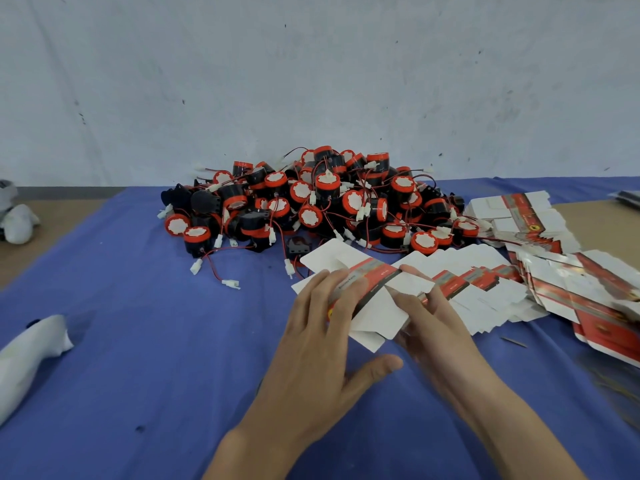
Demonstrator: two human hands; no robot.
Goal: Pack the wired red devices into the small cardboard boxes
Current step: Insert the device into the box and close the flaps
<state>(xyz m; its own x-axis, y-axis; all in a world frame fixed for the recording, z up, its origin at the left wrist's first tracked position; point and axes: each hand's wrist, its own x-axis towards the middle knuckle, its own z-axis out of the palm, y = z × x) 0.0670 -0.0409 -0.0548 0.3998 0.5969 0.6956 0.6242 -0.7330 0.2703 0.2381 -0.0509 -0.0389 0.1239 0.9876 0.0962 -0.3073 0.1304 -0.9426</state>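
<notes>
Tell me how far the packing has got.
Done: nothing that shows; no folded or filled box is in view. In hand: the left hand and right hand are on one flat box blank, not yet folded. Left: the whole pile of red devices and the fanned flat boxes on the blue cloth.

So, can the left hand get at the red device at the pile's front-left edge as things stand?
Probably yes. The left hand lies flat on the flat box, holding nothing, and only bare blue cloth and loose wires separate it from that red device.
</notes>
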